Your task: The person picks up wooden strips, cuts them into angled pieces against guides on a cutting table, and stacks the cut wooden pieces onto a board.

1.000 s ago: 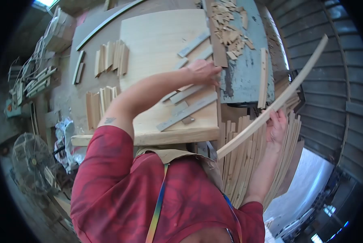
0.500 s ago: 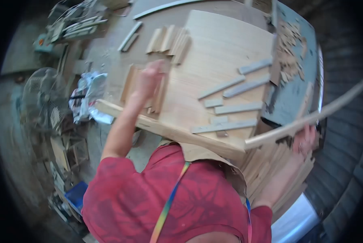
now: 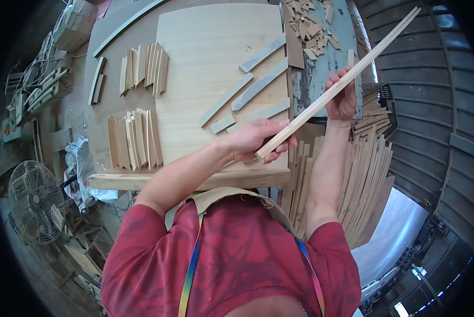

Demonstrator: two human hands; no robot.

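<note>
A long, pale wooden strip (image 3: pixel 321 102) slants across the right side of the view, its near end low by the bench edge and its far end up at the right. My left hand (image 3: pixel 258 138) is closed round it close to the near end, thumb on top and fingers curled below. Further along, my right hand (image 3: pixel 343 95) grips the strip from beneath, with its fingertips showing at the far side. Under my left forearm lies the pale wooden panel (image 3: pixel 194 79). Several grey-faced flat pieces (image 3: pixel 260 84) rest on the panel beside my hands.
Short wooden pieces stand in two groups (image 3: pixel 144 68) (image 3: pixel 136 140) at the left of the bench. A thick wooden beam (image 3: pixel 120 181) forms the front edge. Offcuts (image 3: pixel 311 31) cover a blue-grey surface. Long strips (image 3: pixel 366 179) are stacked at right; a fan (image 3: pixel 35 201) stands left.
My left hand has come from the short pieces at the left to the strip's near end and closed on it. The strip has swung to a steeper slant. The view has turned.
</note>
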